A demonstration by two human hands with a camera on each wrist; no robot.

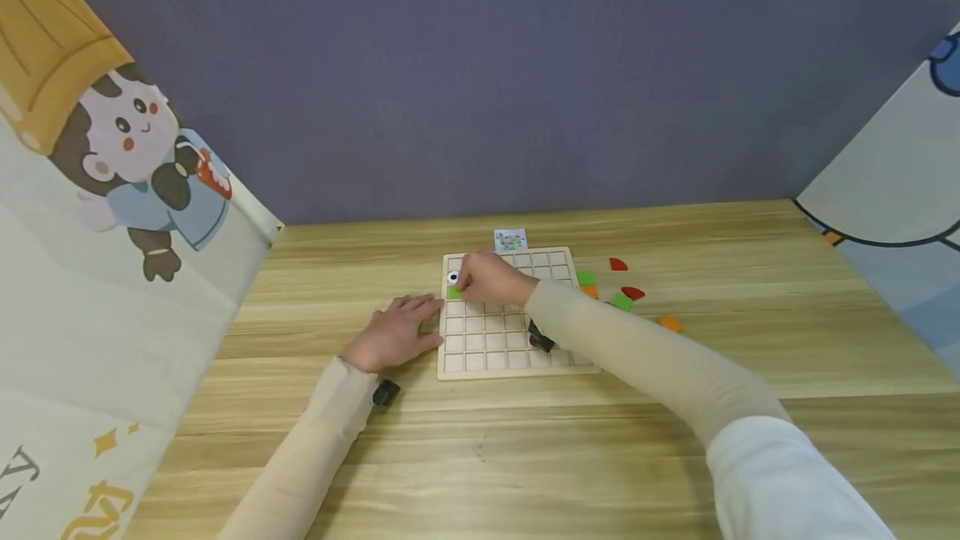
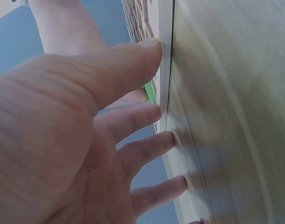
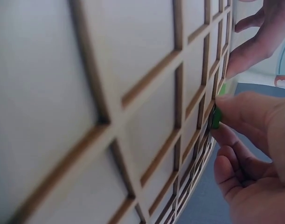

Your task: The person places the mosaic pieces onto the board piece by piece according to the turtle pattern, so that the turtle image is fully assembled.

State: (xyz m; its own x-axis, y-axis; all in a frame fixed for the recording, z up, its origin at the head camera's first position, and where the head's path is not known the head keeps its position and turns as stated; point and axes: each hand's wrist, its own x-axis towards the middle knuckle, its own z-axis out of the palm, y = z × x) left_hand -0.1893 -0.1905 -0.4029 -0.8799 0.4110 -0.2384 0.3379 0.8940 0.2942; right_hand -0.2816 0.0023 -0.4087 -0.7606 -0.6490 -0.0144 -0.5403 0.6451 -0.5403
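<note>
Nearest the viewer, both sleeves are cut off by the lower edge of the head view, and part of the gridded board (image 1: 495, 362) is covered by the right forearm, so that the cells beneath cannot be made out. At the board's left edge the left hand (image 1: 393, 333) is held with its fingers spread and nothing gripped; its thumb tip is set against the rim, while some fingertips are only partly seen in the left wrist view. Over the left side of the grid, the right hand (image 1: 495, 277) is bent closely, and a small green piece (image 3: 216, 117) is pinched between thumb and fingertips; its outline is largely hidden by them. In the leftmost column another green square (image 1: 453, 293) is seen, with a round eye piece (image 1: 453, 277) placed just beyond it. To the right of the board, loose orange pieces (image 1: 671, 323), green pieces (image 1: 622, 302) and red pieces (image 1: 618, 264) are scattered on the wooden table (image 1: 480, 457), some partly screened by the sleeve. Just past the far rim a printed card (image 1: 510, 240) is laid, its pattern too small to be read.
</note>
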